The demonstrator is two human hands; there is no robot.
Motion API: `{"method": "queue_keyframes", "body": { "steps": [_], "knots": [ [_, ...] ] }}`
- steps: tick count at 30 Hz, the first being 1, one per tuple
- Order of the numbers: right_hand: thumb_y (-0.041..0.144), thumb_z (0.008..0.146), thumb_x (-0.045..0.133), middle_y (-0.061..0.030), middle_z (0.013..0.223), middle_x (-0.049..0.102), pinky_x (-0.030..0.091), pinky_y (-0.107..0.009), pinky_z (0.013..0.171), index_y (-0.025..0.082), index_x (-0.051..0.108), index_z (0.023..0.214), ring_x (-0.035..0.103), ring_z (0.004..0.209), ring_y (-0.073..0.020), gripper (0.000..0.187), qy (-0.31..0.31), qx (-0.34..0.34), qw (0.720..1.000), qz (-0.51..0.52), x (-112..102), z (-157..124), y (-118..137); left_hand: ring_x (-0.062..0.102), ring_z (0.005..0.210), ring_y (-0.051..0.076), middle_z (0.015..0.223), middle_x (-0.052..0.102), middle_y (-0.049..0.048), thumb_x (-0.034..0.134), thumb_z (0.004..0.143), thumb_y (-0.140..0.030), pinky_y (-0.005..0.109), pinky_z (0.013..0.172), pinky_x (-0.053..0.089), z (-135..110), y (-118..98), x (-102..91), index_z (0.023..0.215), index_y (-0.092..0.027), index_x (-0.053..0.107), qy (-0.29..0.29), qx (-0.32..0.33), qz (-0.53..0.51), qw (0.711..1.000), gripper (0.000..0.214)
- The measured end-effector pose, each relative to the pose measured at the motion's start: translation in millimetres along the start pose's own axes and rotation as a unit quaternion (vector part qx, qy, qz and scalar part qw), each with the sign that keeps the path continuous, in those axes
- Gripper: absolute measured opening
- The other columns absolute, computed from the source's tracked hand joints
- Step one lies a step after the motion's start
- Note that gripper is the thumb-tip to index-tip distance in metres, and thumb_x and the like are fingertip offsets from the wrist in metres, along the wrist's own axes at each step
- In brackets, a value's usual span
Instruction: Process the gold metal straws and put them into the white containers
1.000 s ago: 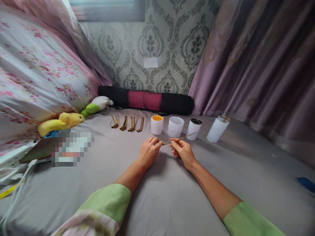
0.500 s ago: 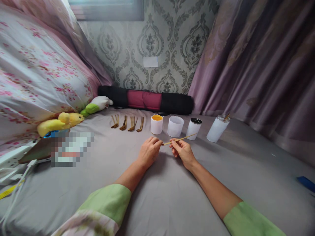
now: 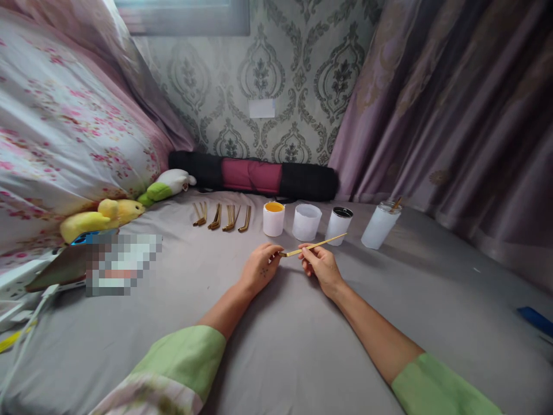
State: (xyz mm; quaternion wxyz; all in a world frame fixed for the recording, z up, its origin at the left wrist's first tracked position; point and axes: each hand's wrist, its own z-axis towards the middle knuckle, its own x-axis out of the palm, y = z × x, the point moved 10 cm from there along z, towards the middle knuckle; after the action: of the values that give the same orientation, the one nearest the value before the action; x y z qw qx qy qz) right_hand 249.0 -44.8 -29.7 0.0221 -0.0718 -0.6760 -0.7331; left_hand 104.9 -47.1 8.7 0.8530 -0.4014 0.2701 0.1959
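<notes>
A slim, tan bamboo-like stick [image 3: 326, 241] with a short, darker bent end runs between my hands, its thin tip pointing up to the right. My left hand [image 3: 261, 270] pinches the bent end at the left. With thumb and fingers closed, my right hand [image 3: 322, 266] grips the stick near its middle. Just beyond it stand a white cup with orange inside [image 3: 273, 221], a translucent white cup [image 3: 306, 223], a white can with a dark inside [image 3: 339, 229] and a pale jar [image 3: 380, 230] with brown sticks in it.
Several small bunches of similar bent sticks [image 3: 227, 219] lie left of the cups on the grey sheet [image 3: 294, 357]. A black and maroon roll [image 3: 250, 174] lies along the wall. Plush toys [image 3: 103, 219], a power strip and a blurred-out item [image 3: 123, 262] are at left.
The fingers of my left hand have shifted on the stick, so its darker bent end shows more. My right hand holds nearly the same place. The view has turned slightly.
</notes>
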Motion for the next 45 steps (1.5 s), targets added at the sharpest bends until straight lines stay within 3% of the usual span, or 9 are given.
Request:
{"method": "queue_keyframes", "body": {
  "steps": [11,18,27,36,45],
  "knots": [
    [0.036,0.067,0.059,0.0014,0.061,0.053,0.030,-0.016,0.031,0.013,0.057,0.083,0.044,0.041,-0.0050,0.028,-0.047,-0.008,0.999,-0.002,-12,4,-2,0.053,0.063,0.012,0.071,0.063,0.0036,0.049,0.074,-0.026,0.020,0.059,0.040,-1,21,6.2,0.083,-0.014,0.066,0.007,-0.139,-0.168,0.976,0.022],
    [0.037,0.067,0.058,0.0016,0.058,0.053,0.030,-0.016,0.031,0.013,0.057,0.082,0.043,0.039,-0.0050,0.028,-0.068,-0.017,0.997,-0.025,-16,2,2,0.047,0.044,0.007,0.064,0.058,0.0014,0.051,0.073,-0.034,0.018,0.040,0.037,-8,30,21.8,0.088,-0.011,0.060,0.034,-0.238,-0.326,0.914,0.028],
    [0.037,0.067,0.057,0.0021,0.059,0.051,0.029,-0.015,0.031,0.014,0.056,0.083,0.042,0.039,-0.0047,0.028,-0.069,-0.014,0.997,-0.032,-16,2,2,0.052,0.049,0.009,0.066,0.058,0.0054,0.058,0.072,-0.034,0.019,0.040,0.039,-15,31,38.5,0.087,-0.009,0.056,0.055,-0.309,-0.453,0.835,0.029],
    [0.038,0.066,0.057,0.0025,0.057,0.052,0.029,-0.016,0.031,0.015,0.057,0.082,0.042,0.038,-0.0052,0.028,-0.068,-0.019,0.997,-0.041,-16,1,1,0.054,0.053,0.008,0.070,0.060,0.0087,0.056,0.075,-0.023,0.019,0.046,0.041,-19,22,48.6,0.088,-0.007,0.056,0.087,-0.331,-0.538,0.770,0.021],
    [0.037,0.067,0.055,0.0027,0.057,0.051,0.029,-0.015,0.031,0.015,0.056,0.081,0.042,0.038,-0.0048,0.027,-0.065,-0.018,0.996,-0.056,-15,-1,2,0.055,0.055,0.009,0.069,0.060,0.0085,0.055,0.075,-0.017,0.018,0.049,0.043,-25,25,57.7,0.089,-0.007,0.056,0.112,-0.347,-0.556,0.747,0.017]
  ]
}}
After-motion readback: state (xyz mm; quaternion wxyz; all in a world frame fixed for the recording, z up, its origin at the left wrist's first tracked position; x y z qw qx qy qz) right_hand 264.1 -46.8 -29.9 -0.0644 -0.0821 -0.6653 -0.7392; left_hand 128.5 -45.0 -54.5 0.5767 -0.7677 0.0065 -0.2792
